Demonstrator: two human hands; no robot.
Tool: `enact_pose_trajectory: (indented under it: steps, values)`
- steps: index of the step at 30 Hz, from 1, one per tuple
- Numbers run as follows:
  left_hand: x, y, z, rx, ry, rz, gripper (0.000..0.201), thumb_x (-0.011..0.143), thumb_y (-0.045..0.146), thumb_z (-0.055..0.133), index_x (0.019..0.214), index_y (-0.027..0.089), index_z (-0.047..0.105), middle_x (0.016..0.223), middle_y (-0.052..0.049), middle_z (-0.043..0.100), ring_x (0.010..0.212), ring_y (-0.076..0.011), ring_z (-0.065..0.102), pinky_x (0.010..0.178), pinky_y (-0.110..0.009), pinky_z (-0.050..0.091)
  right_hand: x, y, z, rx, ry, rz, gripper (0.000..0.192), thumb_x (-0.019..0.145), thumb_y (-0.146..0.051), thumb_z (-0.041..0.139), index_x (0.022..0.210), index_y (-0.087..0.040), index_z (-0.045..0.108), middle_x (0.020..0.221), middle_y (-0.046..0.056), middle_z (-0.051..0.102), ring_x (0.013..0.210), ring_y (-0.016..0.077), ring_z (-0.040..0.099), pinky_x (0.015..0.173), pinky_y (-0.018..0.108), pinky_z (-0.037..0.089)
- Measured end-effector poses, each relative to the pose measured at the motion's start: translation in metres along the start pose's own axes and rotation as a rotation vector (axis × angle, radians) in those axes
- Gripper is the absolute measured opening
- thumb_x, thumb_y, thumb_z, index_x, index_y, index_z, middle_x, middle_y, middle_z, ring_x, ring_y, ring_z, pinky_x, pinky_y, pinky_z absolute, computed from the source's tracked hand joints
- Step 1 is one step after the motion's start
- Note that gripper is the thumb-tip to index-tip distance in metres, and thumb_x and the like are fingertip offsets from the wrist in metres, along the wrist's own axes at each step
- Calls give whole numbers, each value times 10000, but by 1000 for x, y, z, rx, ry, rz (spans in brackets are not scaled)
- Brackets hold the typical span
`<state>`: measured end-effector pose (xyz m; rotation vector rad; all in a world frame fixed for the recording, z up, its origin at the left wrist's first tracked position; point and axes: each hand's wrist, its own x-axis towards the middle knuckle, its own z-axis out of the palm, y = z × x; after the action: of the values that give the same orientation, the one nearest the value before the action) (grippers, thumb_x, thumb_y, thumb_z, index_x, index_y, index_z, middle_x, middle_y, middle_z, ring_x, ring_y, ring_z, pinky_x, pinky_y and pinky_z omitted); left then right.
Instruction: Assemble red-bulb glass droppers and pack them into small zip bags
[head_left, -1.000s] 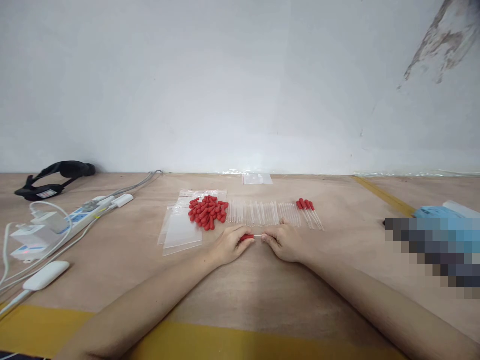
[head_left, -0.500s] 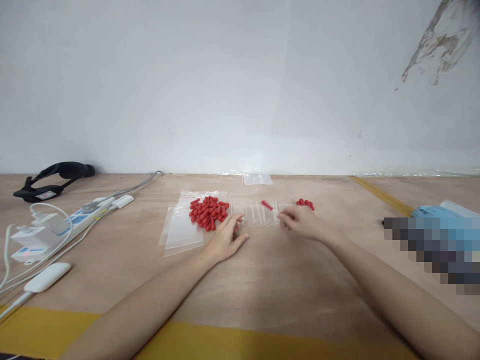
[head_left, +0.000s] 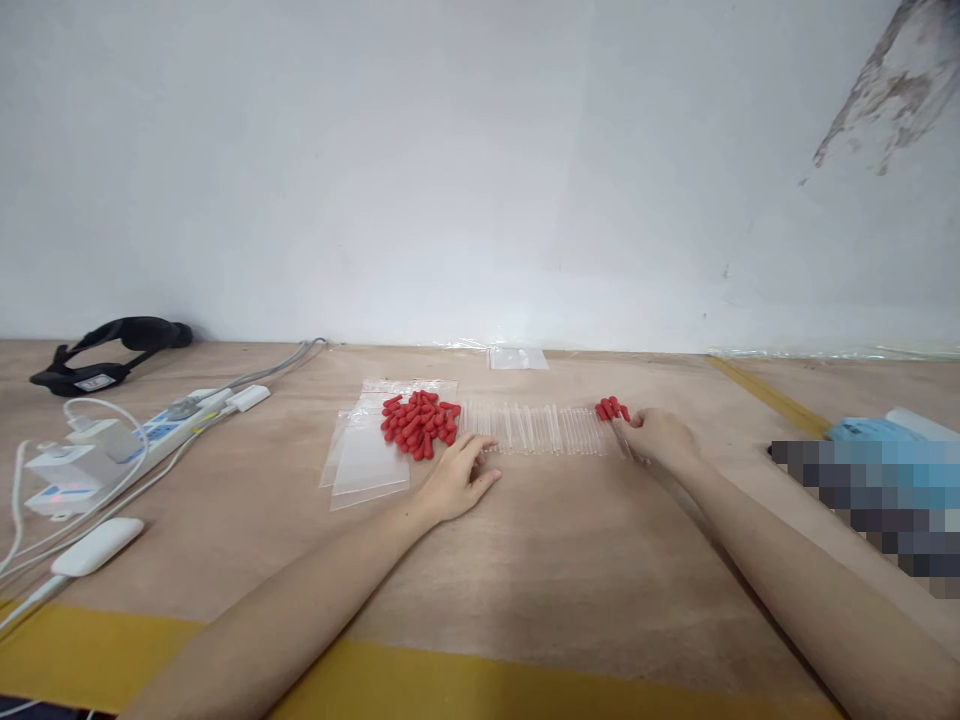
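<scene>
The right hand [head_left: 660, 436] has carried the capped tube from the table's front to the red-capped tubes [head_left: 613, 409] ending the row of clear tubes [head_left: 536, 429], fingers curled there, its grip hidden, while the left hand [head_left: 455, 480] rests spread near the row's other end.

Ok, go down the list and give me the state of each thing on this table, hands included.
left hand: open, fingers at the tubes' left end
right hand: by the capped droppers; grip cannot be told
red caps: loose pile
clear tubes: uncapped, flat in a row
capped droppers: caps on, bunched
plastic bags: flat, stacked
power strip: plugs inserted
</scene>
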<state>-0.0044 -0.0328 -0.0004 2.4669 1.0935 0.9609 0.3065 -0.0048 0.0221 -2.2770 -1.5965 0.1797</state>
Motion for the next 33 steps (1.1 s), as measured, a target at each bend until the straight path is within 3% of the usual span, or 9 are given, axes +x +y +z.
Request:
enact_pose_trajectory:
  steps: [7, 14, 18, 21, 25, 29, 33]
  values:
    - [1, 0, 0, -1, -10, 5, 285, 779, 240, 523, 1059, 199, 490, 914, -44, 502, 756, -146, 516, 687, -285, 463, -4, -13, 4, -50, 104, -88, 310, 738, -462, 437, 736, -197, 599, 772, 77, 635, 773, 234, 576, 654, 317, 360]
    - [1, -3, 2, 10, -14, 43, 173, 790, 239, 511, 942, 185, 575, 991, -57, 502, 748, -134, 526, 689, -271, 463, -7, -28, 13, -161, -33, -116, 343, 774, -418, 401, 634, -213, 637, 778, 93, 637, 813, 282, 578, 743, 438, 352]
    - [0, -2, 4, 54, -2, 55, 158, 795, 232, 504, 922, 182, 584, 995, -59, 504, 797, -145, 527, 723, -277, 453, -4, -27, 19, -176, -20, -104, 356, 779, -418, 393, 720, -182, 653, 832, 131, 634, 836, 294, 579, 740, 446, 363]
    - [0, 2, 5, 127, 81, 58, 113, 797, 217, 499, 850, 173, 588, 918, -55, 520, 840, -164, 507, 762, -292, 432, -3, -26, 23, -170, -22, -89, 356, 777, -408, 386, 759, -175, 654, 855, 141, 630, 851, 305, 577, 733, 443, 368]
    - [6, 0, -2, 324, 228, -15, 89, 783, 229, 513, 744, 168, 564, 818, -54, 517, 816, -195, 474, 766, -337, 398, -3, -27, 23, -127, -4, -103, 310, 767, -362, 400, 765, -176, 647, 851, 144, 627, 885, 301, 567, 732, 421, 368]
    - [21, -15, -20, 580, 309, -161, 119, 753, 289, 549, 736, 172, 561, 855, -77, 506, 854, -241, 450, 753, -372, 362, -9, -31, 21, -70, 88, -134, 303, 784, -357, 388, 696, -173, 612, 785, 118, 633, 799, 271, 581, 723, 396, 359]
    - [31, -30, -31, 687, 259, -267, 229, 729, 402, 565, 741, 173, 569, 883, -90, 501, 894, -271, 435, 756, -389, 341, -26, -42, 28, 43, 279, -370, 258, 820, -324, 372, 761, -153, 555, 773, 102, 623, 755, 220, 563, 697, 331, 355]
